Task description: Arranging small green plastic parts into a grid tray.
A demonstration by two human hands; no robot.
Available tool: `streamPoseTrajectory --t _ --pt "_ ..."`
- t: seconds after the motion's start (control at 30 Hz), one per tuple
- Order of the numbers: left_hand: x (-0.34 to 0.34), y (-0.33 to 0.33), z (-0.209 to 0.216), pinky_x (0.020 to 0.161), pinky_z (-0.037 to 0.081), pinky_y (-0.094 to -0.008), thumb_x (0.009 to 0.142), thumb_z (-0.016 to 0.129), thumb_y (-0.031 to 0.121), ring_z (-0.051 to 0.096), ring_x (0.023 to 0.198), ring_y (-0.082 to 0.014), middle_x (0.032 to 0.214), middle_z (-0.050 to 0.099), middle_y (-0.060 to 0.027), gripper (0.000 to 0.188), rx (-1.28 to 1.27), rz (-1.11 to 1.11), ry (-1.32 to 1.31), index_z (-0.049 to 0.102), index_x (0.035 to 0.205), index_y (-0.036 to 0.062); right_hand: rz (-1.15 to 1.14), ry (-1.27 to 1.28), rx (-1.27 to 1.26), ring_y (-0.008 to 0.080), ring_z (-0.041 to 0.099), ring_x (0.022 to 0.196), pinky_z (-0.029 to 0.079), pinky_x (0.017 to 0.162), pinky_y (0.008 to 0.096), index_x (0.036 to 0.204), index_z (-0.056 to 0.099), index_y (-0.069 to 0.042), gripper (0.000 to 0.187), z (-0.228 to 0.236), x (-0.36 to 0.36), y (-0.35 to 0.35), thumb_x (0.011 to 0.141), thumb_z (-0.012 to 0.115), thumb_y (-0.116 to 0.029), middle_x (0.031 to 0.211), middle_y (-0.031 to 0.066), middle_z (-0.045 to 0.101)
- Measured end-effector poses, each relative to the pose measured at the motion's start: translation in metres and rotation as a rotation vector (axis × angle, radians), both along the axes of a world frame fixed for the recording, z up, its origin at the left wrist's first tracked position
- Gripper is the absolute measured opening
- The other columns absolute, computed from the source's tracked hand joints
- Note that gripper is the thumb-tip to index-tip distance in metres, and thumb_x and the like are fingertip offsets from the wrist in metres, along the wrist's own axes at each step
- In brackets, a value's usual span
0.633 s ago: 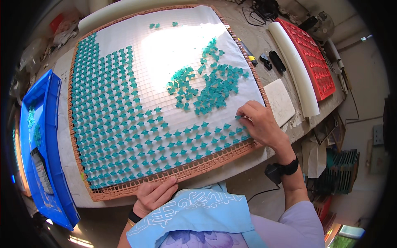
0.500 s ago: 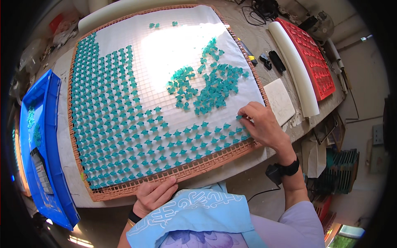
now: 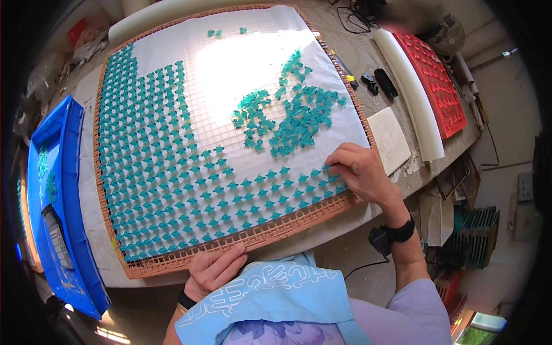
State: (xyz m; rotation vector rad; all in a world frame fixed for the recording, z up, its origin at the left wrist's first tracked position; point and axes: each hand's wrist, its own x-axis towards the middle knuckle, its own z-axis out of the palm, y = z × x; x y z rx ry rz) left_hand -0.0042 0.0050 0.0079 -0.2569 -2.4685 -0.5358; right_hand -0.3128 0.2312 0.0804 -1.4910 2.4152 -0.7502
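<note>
Lying beside the brown grid tray [image 3: 270, 233], a blue bin [image 3: 69, 190] is seen; small teal pieces [image 3: 299, 115] are pinched by the right hand [image 3: 359, 172], while the tray's edge is gripped by the left hand [image 3: 213, 270].

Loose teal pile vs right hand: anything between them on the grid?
Head view: a bare strip of white grid sheet separates the loose pile from the right hand, whose fingertips rest on the top placed row of teal pieces.

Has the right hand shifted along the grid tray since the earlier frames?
No clear move. The right hand sits at the grid tray's right near corner, fingertips on the same row end of teal pieces, as before.
</note>
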Motion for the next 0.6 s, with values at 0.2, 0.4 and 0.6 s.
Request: streamPoseTrajectory --t 0.2,0.4,0.6 --pt "0.001 0.000 -0.002 0.058 0.043 -0.0248 0.072 0.072 0.009 0.063 0.072 -0.0101 0.112 0.079 -0.0012 0.024 -0.007 0.000 0.008 0.081 0.095 0.0110 -0.028 -0.098 0.020 0.0325 0.066 0.084 0.052 0.074 0.0410 0.097 0.069 0.000 0.013 0.010 -0.003 -0.006 0.084 0.073 -0.001 0.090 0.0138 0.066" --pt "0.000 -0.001 0.000 0.057 0.042 -0.0242 0.072 0.073 0.010 0.063 0.071 -0.0095 0.111 0.079 -0.0013 0.023 -0.016 -0.003 -0.006 0.081 0.093 0.0116 -0.017 0.083 -0.070 0.0313 0.066 0.086 0.053 0.076 0.0405 0.103 0.069 -0.002 0.020 -0.003 -0.011 -0.043 0.083 0.075 -0.002 0.093 0.0131 0.063" --pt "0.001 -0.001 -0.003 0.056 0.042 -0.0242 0.073 0.073 0.010 0.063 0.071 -0.0095 0.111 0.079 -0.0015 0.022 -0.022 -0.003 0.010 0.081 0.093 0.0116 0.027 0.284 -0.060 0.0322 0.064 0.089 0.053 0.077 0.0411 0.097 0.065 -0.002 0.016 -0.012 -0.008 -0.048 0.084 0.075 -0.002 0.094 0.0130 0.059"
